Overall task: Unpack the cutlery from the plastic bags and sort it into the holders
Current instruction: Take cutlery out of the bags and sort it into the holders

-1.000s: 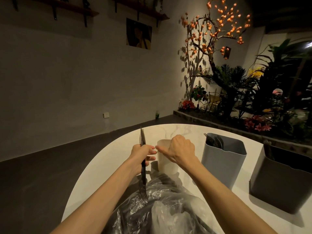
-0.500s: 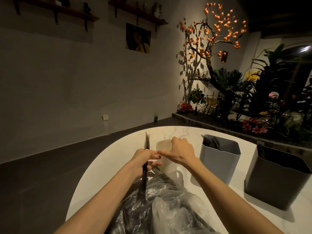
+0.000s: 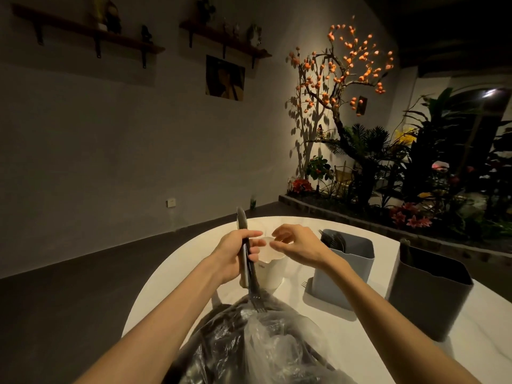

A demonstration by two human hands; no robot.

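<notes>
Upright, dark forks (image 3: 250, 275) sit gripped in the left hand (image 3: 235, 253), tines down over the crinkled plastic bag (image 3: 249, 345). Right hand (image 3: 297, 243) hovers loosely spread, holding nothing.

White round table (image 3: 415, 342), marble-veined. Two wooden wall shelves (image 3: 91, 31), set with small ornaments (too dark to be told apart). A framed picture (image 3: 225, 78) is hung below the right shelf. An orange-fruited decorative tree (image 3: 343, 76) is lit against the wall, above a planted bed (image 3: 401, 189) of ferns and red flowers. A wall socket (image 3: 171, 202) is mounted low.
</notes>
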